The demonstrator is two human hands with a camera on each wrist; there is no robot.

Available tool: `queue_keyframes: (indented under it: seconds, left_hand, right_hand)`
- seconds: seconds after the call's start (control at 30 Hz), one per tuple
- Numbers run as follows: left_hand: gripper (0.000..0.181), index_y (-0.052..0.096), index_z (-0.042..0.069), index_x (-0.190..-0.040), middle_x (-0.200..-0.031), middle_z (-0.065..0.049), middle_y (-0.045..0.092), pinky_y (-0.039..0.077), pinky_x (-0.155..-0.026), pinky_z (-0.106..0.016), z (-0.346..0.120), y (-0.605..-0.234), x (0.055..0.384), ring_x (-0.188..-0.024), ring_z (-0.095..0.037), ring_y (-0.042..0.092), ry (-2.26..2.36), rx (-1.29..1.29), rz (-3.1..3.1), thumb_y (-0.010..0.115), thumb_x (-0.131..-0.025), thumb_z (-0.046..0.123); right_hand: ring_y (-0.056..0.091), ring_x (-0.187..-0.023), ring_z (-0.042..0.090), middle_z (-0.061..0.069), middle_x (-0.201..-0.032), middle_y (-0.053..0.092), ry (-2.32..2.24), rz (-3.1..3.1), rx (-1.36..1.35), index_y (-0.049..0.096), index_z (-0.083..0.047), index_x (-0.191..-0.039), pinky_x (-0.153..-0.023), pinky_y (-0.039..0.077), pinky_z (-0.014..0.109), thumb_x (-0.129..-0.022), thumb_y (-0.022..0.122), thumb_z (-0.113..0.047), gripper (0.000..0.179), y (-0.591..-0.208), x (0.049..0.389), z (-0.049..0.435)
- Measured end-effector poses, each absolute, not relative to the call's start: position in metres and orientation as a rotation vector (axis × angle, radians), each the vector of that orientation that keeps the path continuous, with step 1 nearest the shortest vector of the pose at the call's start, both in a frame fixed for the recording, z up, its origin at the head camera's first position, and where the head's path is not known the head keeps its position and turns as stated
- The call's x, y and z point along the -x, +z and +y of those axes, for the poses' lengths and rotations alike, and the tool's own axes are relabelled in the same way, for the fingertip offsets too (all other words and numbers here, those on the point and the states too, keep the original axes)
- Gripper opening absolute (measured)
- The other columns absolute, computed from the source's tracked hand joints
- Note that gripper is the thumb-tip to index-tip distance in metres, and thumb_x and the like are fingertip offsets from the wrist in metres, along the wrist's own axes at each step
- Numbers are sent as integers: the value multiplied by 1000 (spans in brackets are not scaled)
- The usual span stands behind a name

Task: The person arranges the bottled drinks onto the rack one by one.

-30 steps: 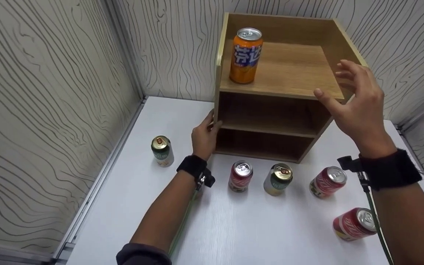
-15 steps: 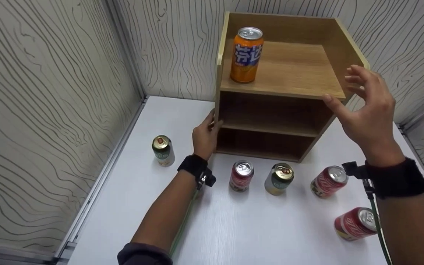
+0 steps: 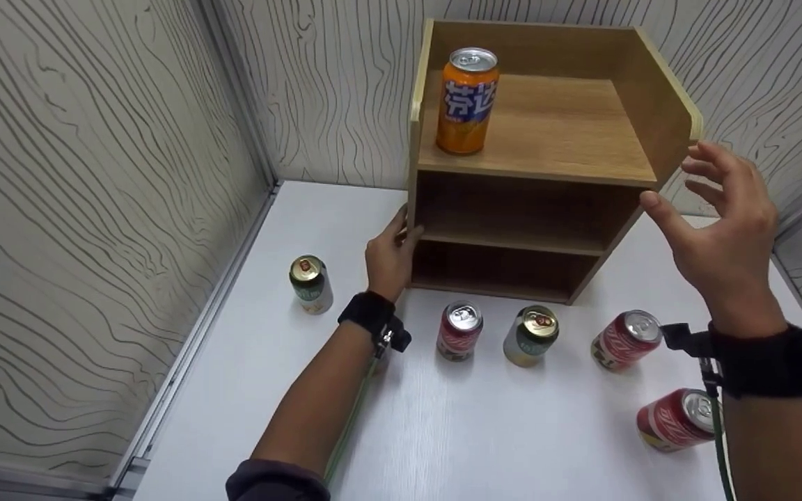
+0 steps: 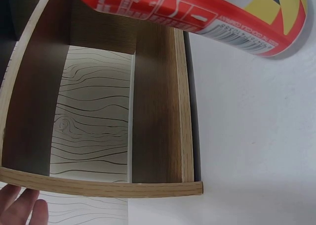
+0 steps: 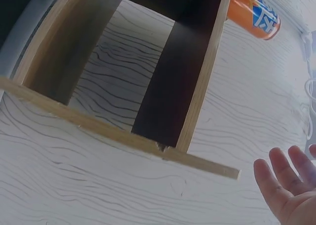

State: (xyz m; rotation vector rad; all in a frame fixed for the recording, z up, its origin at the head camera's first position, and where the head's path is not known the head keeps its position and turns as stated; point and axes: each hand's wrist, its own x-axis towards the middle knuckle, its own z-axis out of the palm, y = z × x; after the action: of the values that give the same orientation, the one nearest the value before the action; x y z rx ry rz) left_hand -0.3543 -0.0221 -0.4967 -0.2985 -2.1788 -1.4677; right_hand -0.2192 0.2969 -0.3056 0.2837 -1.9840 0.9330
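My left hand (image 3: pixel 387 261) grips the left side panel of a small wooden shelf (image 3: pixel 568 129), thumb at the front edge and fingers along the outside. In the left wrist view, fingertips (image 4: pixel 22 207) show beside that panel. My right hand (image 3: pixel 735 229) is raised at the shelf's right front edge, fingers spread and loosely bent, holding nothing; the right wrist view shows it apart from the panel. An orange soda can (image 3: pixel 467 104) stands upright on the top board, at the left front. The two lower compartments hold no cans.
On the white table (image 3: pixel 484 431) stand a green-and-white can (image 3: pixel 312 289) at left, a red can (image 3: pixel 459 337) and another green-topped can (image 3: pixel 530 341) before the shelf, and two red cans, one nearer (image 3: pixel 672 421) and one farther (image 3: pixel 620 341), at right. Patterned walls (image 3: pixel 331 90) enclose it.
My right hand has moved right and toward me, from over the top board to beyond the shelf's right front edge. The left hand keeps its grip, and the cans stay put.
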Motion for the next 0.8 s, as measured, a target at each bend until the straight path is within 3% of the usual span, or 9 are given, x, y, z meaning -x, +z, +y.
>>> queue_keyframes:
  seconds: [0.27, 0.8]
  left_hand:
    - [50, 53, 13, -141, -126, -6, 63, 52, -85, -20, -22, -496, 353, -106, -14, 64, -1472, 317, -2181, 63, -95, 32]
    - [50, 53, 14, -141, -130, -4, 61, 51, -86, -21, -23, -495, 352, -107, -13, 64, -1477, 305, -2199, 63, -96, 33]
  right_hand:
    - [58, -111, 13, 0, -121, 60, 927, -1977, -206, 59, -11, -131, -94, 47, 22, -76, 82, -8, 60, -324, 207, 322]
    - [56, -112, 12, 2, -123, 59, 936, -1977, -135, 58, -5, -131, -95, 46, 21, -76, 80, -2, 60, -344, 183, 331]
